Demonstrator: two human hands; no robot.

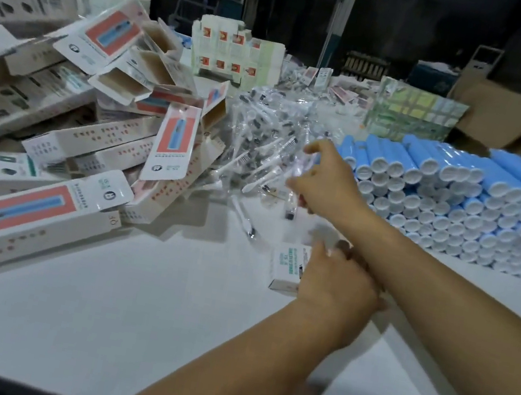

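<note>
The left hand [334,283] gripped 1 small box [287,264] on the table [133,279]. The right hand [324,182] was at the heap of wrapped toothbrushes [263,135], its grip blurred beyond telling. 1 loose toothbrush [243,217] lay nearby.

"30" on long carton [21,224], "15" on small box [287,266]

Packing workshop, piled cartons [54,133], stacked blue tubes [461,198]
</note>
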